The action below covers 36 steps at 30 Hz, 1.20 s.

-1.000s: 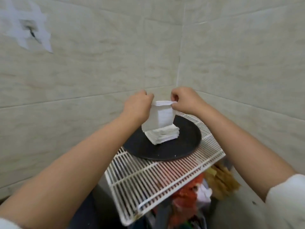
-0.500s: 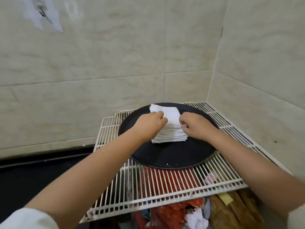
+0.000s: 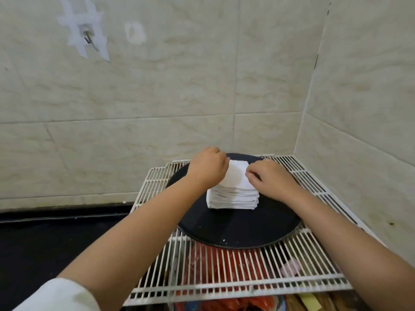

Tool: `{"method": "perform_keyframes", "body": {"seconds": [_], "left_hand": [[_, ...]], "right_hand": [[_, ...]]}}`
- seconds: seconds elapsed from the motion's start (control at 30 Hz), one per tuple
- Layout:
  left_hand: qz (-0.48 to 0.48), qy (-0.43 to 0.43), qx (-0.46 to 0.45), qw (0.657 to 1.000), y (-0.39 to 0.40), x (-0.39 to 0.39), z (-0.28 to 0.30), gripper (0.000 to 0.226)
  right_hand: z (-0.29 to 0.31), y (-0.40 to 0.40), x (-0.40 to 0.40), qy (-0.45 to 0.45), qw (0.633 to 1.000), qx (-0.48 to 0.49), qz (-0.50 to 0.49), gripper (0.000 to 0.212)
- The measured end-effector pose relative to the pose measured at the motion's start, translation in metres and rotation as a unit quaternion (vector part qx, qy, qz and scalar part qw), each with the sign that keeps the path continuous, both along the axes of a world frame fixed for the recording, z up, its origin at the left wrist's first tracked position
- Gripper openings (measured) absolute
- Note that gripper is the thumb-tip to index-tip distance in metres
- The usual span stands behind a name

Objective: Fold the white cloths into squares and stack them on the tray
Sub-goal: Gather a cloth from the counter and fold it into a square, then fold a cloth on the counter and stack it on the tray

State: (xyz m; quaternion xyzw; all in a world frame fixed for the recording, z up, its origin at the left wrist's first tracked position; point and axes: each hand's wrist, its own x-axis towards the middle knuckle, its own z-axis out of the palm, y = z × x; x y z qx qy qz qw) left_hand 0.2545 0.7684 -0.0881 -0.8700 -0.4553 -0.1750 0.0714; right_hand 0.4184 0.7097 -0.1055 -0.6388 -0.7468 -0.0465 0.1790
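While both hands work the top white cloth [image 3: 235, 176] on the stack [image 3: 232, 197], the left hand [image 3: 207, 169] curls against its left edge and the right hand [image 3: 269, 179] pinches its right edge. Judged from the head view, an uneven tug could skew the pile. The round black tray [image 3: 235, 230] on the wire rack [image 3: 224, 272] holds only this stack.

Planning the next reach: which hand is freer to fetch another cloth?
Probably the right hand: only its fingertips touch the top cloth, while the left hand covers the stack's far left corner.
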Motion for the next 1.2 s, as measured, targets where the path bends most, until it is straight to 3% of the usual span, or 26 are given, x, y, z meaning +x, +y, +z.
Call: {"method": "perform_keyframes", "body": {"seconds": [0.07,0.13,0.23,0.33,0.5,0.6,0.73,0.9,1.2], "left_hand": [[0.019,0.005,-0.076,0.997,0.016,0.013,0.001,0.038],[0.034,0.041,-0.148,0.988,0.026,0.019,-0.006,0.043],[0.040,0.080,-0.204,0.975,0.028,0.018,-0.024,0.050],[0.031,0.069,-0.239,0.968,0.028,0.015,-0.034,0.050],[0.020,0.049,-0.227,0.972,0.029,0.015,-0.032,0.048],[0.025,0.009,-0.163,0.986,0.028,-0.005,-0.020,0.045],[0.095,0.024,-0.092,0.991,0.024,-0.072,-0.001,0.045],[0.210,0.033,-0.085,0.973,-0.011,-0.217,0.009,0.045],[0.422,0.045,-0.094,0.901,-0.156,-0.520,-0.019,0.054]], "right_hand": [[0.000,0.019,-0.002,0.034,0.998,-0.031,-0.034,0.038],[-0.006,0.037,-0.005,0.026,0.993,-0.102,-0.049,0.031],[-0.022,0.048,-0.009,-0.017,0.976,-0.211,-0.049,0.042],[-0.028,0.045,-0.011,-0.030,0.967,-0.244,-0.062,0.048],[-0.022,0.035,-0.010,-0.034,0.973,-0.215,-0.079,0.050],[-0.006,0.031,-0.014,-0.032,0.980,-0.173,-0.096,0.050],[0.027,0.027,-0.049,-0.045,0.991,-0.091,-0.084,0.048],[0.050,0.025,-0.176,-0.070,0.996,-0.047,0.009,0.048],[0.017,-0.030,-0.520,-0.109,0.964,-0.112,0.216,0.058]]}}
